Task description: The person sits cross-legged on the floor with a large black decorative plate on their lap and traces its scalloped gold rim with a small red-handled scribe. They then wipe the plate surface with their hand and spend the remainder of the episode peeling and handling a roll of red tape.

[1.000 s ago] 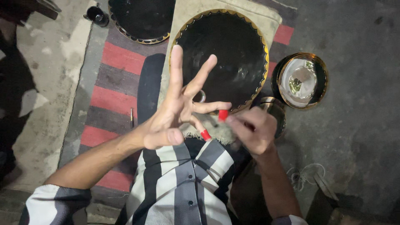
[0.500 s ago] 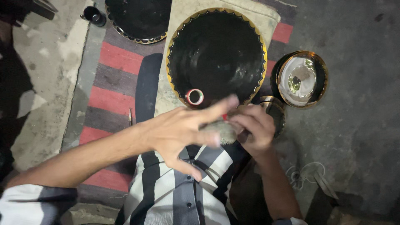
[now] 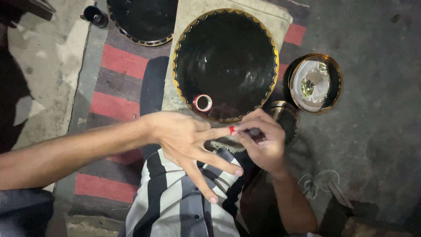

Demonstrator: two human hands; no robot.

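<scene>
Striped mat (image 3: pixel 118 66) | left hand (image 3: pixel 186 140) spread, red-tipped finger (image 3: pixel 231 130) | right hand (image 3: pixel 261 142) pinching dark tool (image 3: pixel 254 131) beside it

I am looking down on a large round black tray with a scalloped gold rim (image 3: pixel 263 39), which is lying on a beige cloth pad (image 3: pixel 188 26). A second black tray with a gold edge (image 3: pixel 140 19) is sitting beyond it on a red and grey striped mat (image 3: pixel 118 63). A small black cup (image 3: pixel 94 15) is standing beside that, on grey concrete floor (image 3: pixel 377 66).
</scene>
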